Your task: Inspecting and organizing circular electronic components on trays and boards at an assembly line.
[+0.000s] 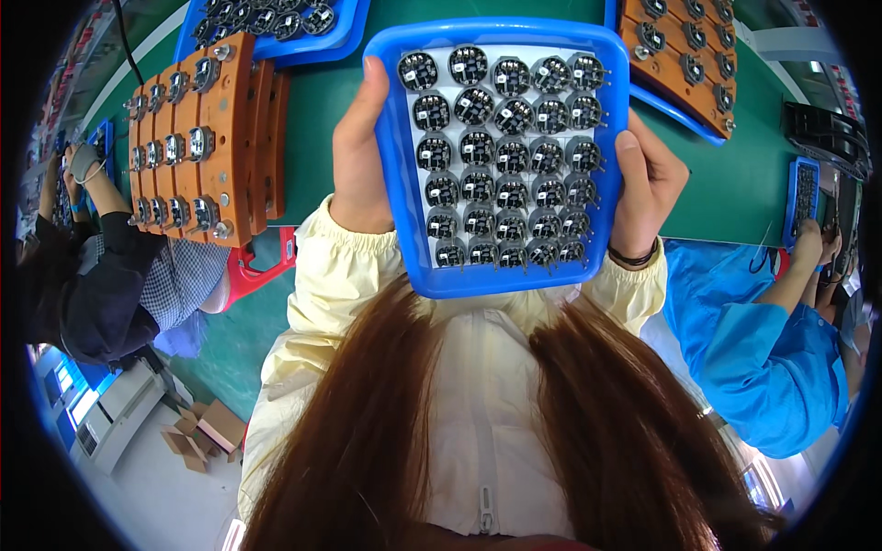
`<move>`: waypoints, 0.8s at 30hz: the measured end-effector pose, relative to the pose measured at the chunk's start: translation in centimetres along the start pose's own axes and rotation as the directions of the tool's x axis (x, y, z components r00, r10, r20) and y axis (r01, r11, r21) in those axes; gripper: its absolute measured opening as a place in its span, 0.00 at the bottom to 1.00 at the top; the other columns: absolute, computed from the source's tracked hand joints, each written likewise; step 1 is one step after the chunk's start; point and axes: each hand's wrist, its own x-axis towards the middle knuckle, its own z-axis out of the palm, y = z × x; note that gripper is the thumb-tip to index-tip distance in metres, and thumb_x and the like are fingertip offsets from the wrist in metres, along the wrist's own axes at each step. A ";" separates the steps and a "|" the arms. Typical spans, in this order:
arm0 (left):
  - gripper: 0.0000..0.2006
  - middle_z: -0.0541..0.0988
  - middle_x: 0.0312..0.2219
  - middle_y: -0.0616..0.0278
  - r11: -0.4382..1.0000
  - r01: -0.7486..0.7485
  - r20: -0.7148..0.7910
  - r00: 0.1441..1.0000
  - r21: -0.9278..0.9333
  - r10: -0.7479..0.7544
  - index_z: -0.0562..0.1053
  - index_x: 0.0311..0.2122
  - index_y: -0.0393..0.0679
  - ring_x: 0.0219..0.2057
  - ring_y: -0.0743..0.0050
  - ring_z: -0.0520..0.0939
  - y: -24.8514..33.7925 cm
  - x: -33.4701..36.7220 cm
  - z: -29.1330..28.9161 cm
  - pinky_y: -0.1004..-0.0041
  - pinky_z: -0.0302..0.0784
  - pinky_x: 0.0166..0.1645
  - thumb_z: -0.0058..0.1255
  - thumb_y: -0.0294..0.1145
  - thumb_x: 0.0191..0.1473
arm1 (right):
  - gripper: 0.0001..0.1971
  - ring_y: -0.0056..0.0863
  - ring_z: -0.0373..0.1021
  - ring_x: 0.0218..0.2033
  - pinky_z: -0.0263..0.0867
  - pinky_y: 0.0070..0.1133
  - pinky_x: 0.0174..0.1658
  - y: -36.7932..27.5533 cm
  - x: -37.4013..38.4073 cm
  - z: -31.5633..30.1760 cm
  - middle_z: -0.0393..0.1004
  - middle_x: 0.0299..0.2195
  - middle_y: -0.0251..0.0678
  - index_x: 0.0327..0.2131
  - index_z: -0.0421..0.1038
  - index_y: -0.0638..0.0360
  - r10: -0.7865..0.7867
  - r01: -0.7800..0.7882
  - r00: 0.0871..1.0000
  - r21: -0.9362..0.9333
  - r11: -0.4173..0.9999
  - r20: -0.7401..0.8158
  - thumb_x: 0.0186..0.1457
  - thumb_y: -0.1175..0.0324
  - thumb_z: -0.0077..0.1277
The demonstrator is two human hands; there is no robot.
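Note:
Between my two hands I hold up a blue plastic tray (pixel 496 283), tilted so that its inside faces me. Rows of small round circuit-board parts (pixel 512 116) with thin wire legs stand in it on a white liner. My left hand (pixel 361 156) grips the tray's left side, thumb along the rim and its other fingers hidden behind. On the opposite side, my right hand (pixel 647 184) clasps the rim with the thumb in front and bent fingers partly showing.
Orange fixture blocks (pixel 175 147) holding round parts are stacked at left on the green table (pixel 317 110). Another orange fixture (pixel 684 55) rests over a blue tray at right. Behind stands a blue tray (pixel 354 37) of parts. Co-workers sit at both sides; a red stool (pixel 262 275) is at left.

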 end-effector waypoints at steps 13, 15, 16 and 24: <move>0.36 0.66 0.48 0.45 0.999 0.002 0.040 0.999 0.043 -0.004 0.57 0.54 0.34 0.47 0.51 0.71 0.1 -0.1 -0.3 0.57 0.68 0.50 0.25 0.60 0.55 | 0.13 0.17 0.67 0.31 0.63 0.13 0.35 0.0 0.0 0.2 0.73 0.32 0.37 0.42 0.68 0.73 -0.059 0.059 0.998 -0.002 0.998 0.021 0.53 0.76 0.43; 0.34 0.66 0.49 0.46 0.999 0.002 0.047 0.999 0.043 -0.004 0.57 0.54 0.36 0.47 0.51 0.71 0.0 -0.1 -0.5 0.56 0.68 0.50 0.26 0.58 0.55 | 0.13 0.17 0.67 0.31 0.63 0.13 0.35 -0.2 -0.1 0.3 0.73 0.33 0.37 0.42 0.68 0.73 -0.060 0.060 0.998 0.008 0.998 0.022 0.53 0.76 0.43; 0.32 0.66 0.49 0.47 0.999 0.002 0.053 0.999 0.044 -0.004 0.57 0.54 0.38 0.47 0.52 0.70 0.0 -0.1 -0.5 0.55 0.68 0.50 0.28 0.57 0.56 | 0.13 0.17 0.67 0.31 0.63 0.13 0.35 -0.2 -0.1 0.3 0.73 0.33 0.37 0.42 0.68 0.73 -0.061 0.061 0.998 0.019 0.998 0.023 0.53 0.76 0.43; 0.32 0.68 0.47 0.49 0.986 -0.050 -0.084 0.994 0.156 0.064 0.59 0.52 0.37 0.46 0.54 0.72 -0.1 -0.1 -0.9 0.58 0.69 0.49 0.28 0.57 0.56 | 0.13 0.16 0.67 0.31 0.63 0.13 0.35 -0.1 -0.1 0.3 0.73 0.33 0.37 0.42 0.68 0.72 -0.066 0.065 0.997 0.029 0.997 0.032 0.54 0.75 0.42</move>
